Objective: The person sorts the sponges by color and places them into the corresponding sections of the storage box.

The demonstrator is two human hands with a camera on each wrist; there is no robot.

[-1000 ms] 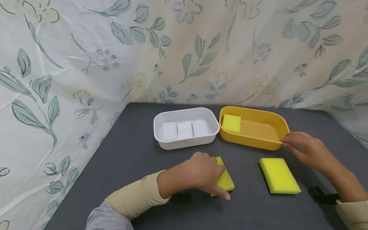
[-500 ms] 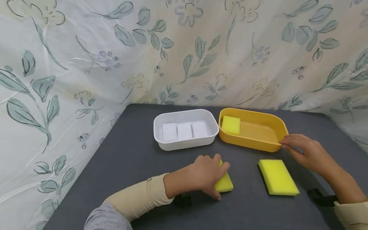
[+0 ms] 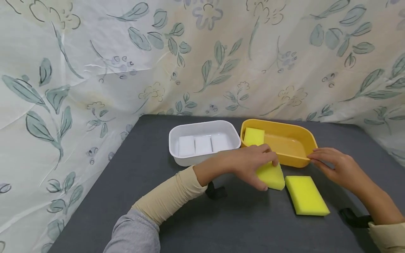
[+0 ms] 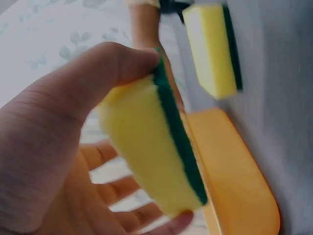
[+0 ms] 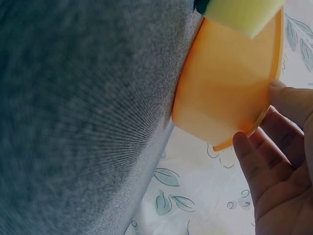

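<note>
My left hand (image 3: pixel 248 161) holds a yellow sponge (image 3: pixel 272 176), pinched between thumb and fingers, in front of the yellow tub (image 3: pixel 286 142). A green scouring layer (image 4: pixel 178 137) on that sponge shows in the left wrist view. At the tub's right end, my right hand (image 3: pixel 340 167) grips the corner of the rim with thumb and fingertips. Inside the tub, a sponge (image 3: pixel 254 136) lies at the left end, its near part overlapped by my left hand. Another yellow sponge (image 3: pixel 307 195) rests on the dark table, left of my right forearm.
A white tub (image 3: pixel 186 161) stands close against the yellow one's left side, with three white blocks (image 3: pixel 203 144) in it. Behind the table (image 3: pixel 126 196) hangs a floral-patterned sheet (image 3: pixel 209 70). Black straps (image 3: pixel 216 191) show below both wrists.
My left hand has closed on the sponge at the table's middle and carried it right and up towards the yellow tub. My right hand stays at the tub's corner.
</note>
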